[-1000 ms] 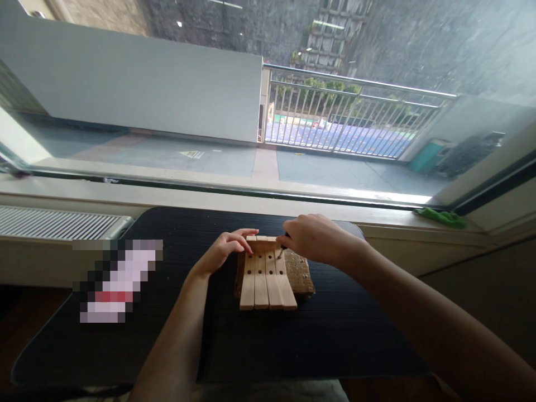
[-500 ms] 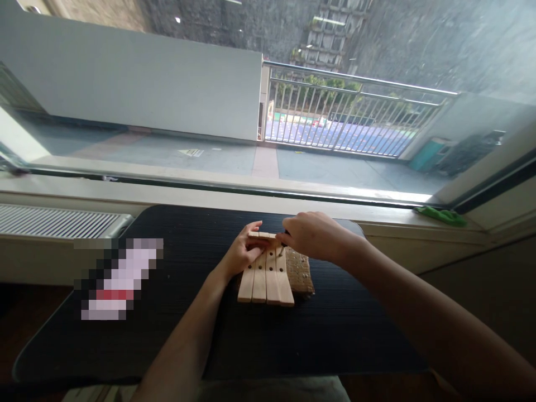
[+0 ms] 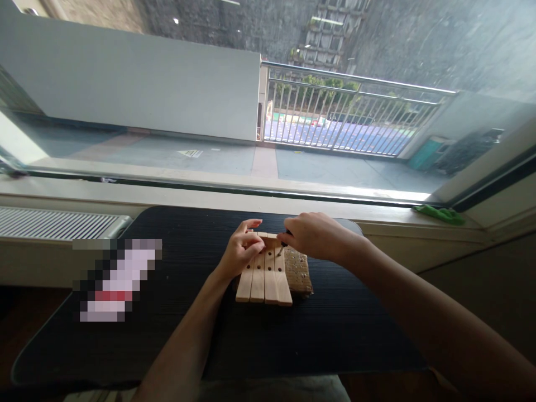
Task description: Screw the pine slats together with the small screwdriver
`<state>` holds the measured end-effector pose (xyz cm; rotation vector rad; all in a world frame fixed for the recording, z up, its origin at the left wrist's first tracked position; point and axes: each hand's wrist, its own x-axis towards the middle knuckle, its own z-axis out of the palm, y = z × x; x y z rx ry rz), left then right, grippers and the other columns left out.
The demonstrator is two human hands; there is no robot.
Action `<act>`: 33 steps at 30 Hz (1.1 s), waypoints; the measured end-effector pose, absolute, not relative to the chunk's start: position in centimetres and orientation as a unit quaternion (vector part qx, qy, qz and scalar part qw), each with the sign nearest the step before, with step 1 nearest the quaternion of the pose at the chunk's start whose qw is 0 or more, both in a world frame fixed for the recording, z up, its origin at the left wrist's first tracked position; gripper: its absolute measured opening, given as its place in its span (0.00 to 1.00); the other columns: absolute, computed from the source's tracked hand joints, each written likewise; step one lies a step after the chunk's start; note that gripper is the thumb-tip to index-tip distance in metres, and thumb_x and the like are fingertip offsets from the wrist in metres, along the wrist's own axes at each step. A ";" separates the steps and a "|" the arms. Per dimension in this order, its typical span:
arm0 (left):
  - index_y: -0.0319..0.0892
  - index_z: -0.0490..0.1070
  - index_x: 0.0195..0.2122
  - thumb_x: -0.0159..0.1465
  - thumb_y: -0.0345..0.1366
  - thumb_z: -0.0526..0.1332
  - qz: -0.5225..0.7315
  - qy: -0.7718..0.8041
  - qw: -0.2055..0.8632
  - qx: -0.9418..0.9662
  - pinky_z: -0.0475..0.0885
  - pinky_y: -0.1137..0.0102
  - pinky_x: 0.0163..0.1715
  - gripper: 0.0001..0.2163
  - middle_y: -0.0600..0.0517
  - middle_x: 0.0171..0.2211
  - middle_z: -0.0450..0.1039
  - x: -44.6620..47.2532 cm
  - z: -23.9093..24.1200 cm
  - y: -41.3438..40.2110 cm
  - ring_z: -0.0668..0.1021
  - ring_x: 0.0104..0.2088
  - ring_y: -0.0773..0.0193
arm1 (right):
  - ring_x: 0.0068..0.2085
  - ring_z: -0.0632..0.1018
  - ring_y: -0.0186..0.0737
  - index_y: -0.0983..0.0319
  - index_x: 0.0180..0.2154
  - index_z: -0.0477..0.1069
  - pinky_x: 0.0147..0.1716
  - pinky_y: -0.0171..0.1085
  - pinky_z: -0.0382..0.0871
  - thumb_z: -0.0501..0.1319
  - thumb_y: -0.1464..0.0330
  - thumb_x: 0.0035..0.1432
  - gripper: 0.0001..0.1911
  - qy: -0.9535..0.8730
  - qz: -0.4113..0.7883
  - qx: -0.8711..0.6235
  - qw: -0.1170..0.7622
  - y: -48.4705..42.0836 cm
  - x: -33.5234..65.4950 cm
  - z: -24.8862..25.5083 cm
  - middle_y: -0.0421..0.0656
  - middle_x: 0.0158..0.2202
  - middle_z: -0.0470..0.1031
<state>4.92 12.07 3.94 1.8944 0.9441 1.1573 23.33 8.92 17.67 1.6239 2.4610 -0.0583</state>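
Note:
A small slatted piece of pale wood [image 3: 265, 287] with rows of dark holes lies on the black table. Its far end carries a raised wooden crosspiece. Around the far left corner of this piece my left hand [image 3: 239, 251] is curled, thumb over the near side and forefinger raised; its lower fingers are hidden. My right hand [image 3: 314, 237] grips a screwdriver [image 3: 281, 250] by its dark handle. The metal shaft slants down to a hole at the right side of the slats. Beneath and to the right sits a rough brown block [image 3: 298, 273] with a pitted surface.
The black table [image 3: 184, 335] stands against a window sill [image 3: 201, 202]. On its left lies a pixelated pink and red item [image 3: 119, 279]. A white radiator [image 3: 62, 222] is at the far left. A green cloth-like thing [image 3: 439, 214] rests on the sill at right.
My left thumb has lifted slightly from the slats toward the crosspiece. My right hand keeps the screwdriver at the same spot.

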 end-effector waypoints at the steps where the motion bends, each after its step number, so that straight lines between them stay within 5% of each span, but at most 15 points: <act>1: 0.40 0.76 0.23 0.57 0.35 0.59 0.449 0.363 0.378 0.724 0.65 0.55 0.58 0.10 0.43 0.54 0.69 5.0 4.0 12.0 0.70 0.57 0.48 | 0.29 0.74 0.41 0.64 0.34 0.75 0.24 0.38 0.51 0.51 0.60 0.66 0.19 0.831 -0.020 0.548 0.095 8.9 23.3 17.7 0.49 0.29 0.78; 12: 0.40 0.79 0.24 0.56 0.37 0.62 0.405 0.341 0.432 0.730 0.66 0.58 0.56 0.09 0.44 0.48 0.70 4.9 3.8 12.6 0.71 0.53 0.51 | 0.29 0.75 0.41 0.64 0.35 0.75 0.24 0.37 0.52 0.50 0.59 0.66 0.20 0.831 -0.026 0.547 0.094 8.9 23.3 17.8 0.50 0.29 0.77; 25: 0.45 0.80 0.45 0.61 0.40 0.59 0.396 0.334 0.509 0.688 0.72 0.63 0.49 0.14 0.46 0.48 0.69 4.6 4.4 12.3 0.72 0.51 0.54 | 0.27 0.72 0.39 0.63 0.37 0.71 0.23 0.36 0.53 0.49 0.61 0.63 0.16 0.834 -0.073 0.538 0.098 8.6 23.4 18.2 0.48 0.30 0.77; 33: 0.45 0.74 0.54 0.63 0.39 0.58 0.404 0.377 0.383 0.740 0.71 0.64 0.52 0.19 0.48 0.45 0.68 5.5 3.4 12.5 0.73 0.47 0.59 | 0.26 0.70 0.37 0.63 0.37 0.69 0.22 0.35 0.53 0.48 0.64 0.65 0.13 0.839 -0.089 0.527 0.103 8.7 23.7 18.1 0.47 0.30 0.76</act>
